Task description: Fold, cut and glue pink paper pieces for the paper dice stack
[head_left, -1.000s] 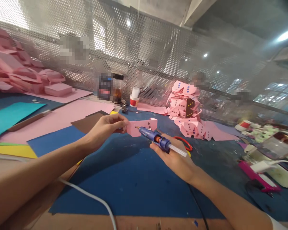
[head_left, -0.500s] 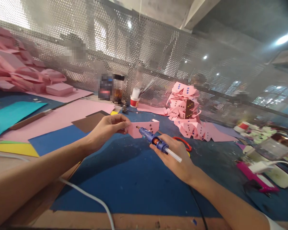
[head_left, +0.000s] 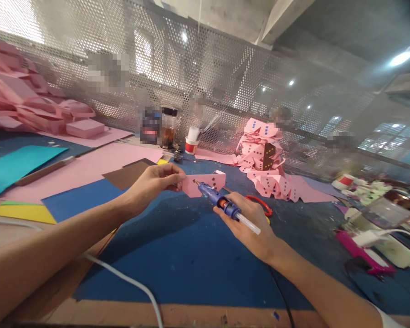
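My left hand (head_left: 153,181) pinches the left end of a pink paper cutout (head_left: 205,182) marked with small dark squares, holding it above the blue sheet (head_left: 191,255). My right hand (head_left: 249,223) grips a blue hot glue gun (head_left: 218,200) with a clear glue stick poking out of its back. The gun's nozzle rests against the lower left part of the cutout. Both hands hover over the middle of the table.
A heap of finished pink cutouts (head_left: 266,159) stands at the back, red-handled scissors (head_left: 259,202) lie beside my right hand. Pink, teal, brown and yellow sheets cover the left. A jar (head_left: 167,127) and cup (head_left: 191,141) stand by the perforated metal screen. Clutter and a pink tool (head_left: 365,250) fill the right; a white cable (head_left: 130,282) crosses the front.
My right hand and the glue gun have dropped slightly and the nozzle has shifted a little along the cutout. My left hand keeps the cutout almost still.
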Motion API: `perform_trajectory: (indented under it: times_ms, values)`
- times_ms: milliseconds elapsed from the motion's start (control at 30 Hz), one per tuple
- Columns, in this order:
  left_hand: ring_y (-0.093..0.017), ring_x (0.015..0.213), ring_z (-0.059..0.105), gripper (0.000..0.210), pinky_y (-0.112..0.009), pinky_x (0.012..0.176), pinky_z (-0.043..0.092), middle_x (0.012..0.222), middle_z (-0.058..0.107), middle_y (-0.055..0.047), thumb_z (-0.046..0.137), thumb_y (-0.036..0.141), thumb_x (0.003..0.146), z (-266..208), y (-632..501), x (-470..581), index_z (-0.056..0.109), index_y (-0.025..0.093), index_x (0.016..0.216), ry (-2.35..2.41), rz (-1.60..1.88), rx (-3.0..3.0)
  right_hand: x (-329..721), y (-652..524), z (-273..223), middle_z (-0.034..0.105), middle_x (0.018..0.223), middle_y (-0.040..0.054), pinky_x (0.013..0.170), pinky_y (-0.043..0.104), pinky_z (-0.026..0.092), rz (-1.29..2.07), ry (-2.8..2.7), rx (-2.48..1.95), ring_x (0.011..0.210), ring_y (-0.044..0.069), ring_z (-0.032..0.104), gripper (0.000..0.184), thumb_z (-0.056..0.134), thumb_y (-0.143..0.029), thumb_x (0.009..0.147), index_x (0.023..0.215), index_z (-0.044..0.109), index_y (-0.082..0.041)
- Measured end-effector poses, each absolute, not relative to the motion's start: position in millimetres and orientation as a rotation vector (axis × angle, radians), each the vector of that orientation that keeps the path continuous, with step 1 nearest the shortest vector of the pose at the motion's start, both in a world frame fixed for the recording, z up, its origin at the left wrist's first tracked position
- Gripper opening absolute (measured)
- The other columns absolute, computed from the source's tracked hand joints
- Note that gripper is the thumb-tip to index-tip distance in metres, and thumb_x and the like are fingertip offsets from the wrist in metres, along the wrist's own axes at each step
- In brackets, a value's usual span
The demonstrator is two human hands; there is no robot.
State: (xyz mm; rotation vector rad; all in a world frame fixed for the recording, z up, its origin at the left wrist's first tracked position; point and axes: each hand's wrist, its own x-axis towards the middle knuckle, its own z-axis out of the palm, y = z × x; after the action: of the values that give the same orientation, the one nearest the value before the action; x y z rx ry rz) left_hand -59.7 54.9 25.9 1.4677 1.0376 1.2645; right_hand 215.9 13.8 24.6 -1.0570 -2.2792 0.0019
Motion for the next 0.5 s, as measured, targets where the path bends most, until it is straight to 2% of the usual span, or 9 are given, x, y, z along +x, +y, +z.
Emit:
perform_trajectory:
  times_ms: [500]
  values:
    - [-0.017, 0.079, 0.063, 0.024, -0.03, 0.079, 0.052, 0.082, 0.068, -0.002, 0.076, 0.042, 0.081, 24.6, 55.7, -60.3, 0.073, 0.019, 0.084, 1.011, 1.222, 1.469, 216.5, 12.6, 21.2, 0.071, 0.093, 0.0015, 0.065, 0.028, 0.042, 0.014, -2.269, -1.073, 0.072, 0.017, 0.067, 0.008, 0.062, -0.029, 0.096, 0.101, 0.059, -0.023]
